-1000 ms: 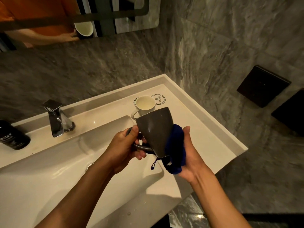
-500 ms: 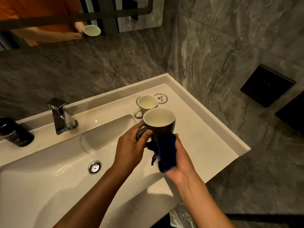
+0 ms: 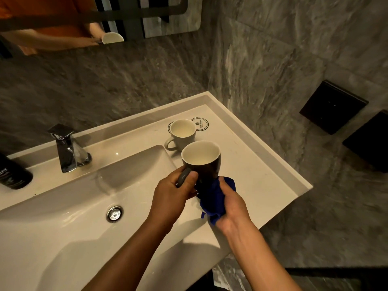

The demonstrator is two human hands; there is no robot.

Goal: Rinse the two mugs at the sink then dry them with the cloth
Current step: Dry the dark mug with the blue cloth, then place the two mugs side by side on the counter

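Observation:
A dark grey mug (image 3: 206, 166) with a pale inside is held upright above the sink's right ledge. My left hand (image 3: 172, 194) grips its handle. My right hand (image 3: 230, 208) presses a bunched blue cloth (image 3: 214, 198) against the mug's lower side and base. A white mug (image 3: 182, 133) stands upright on the counter just behind, handle to the left, untouched.
The white sink (image 3: 69, 206) with a chrome drain plug (image 3: 114, 213) lies to the left, with a chrome faucet (image 3: 67, 152) behind it. A black bottle (image 3: 12, 175) stands at the far left. Stone walls close in at back and right; a mirror (image 3: 94, 19) hangs above.
The grey mug went from tilted bottom-up to upright with its mouth facing me. Both hands shifted slightly right, and the cloth moved from the mug's side to its base.

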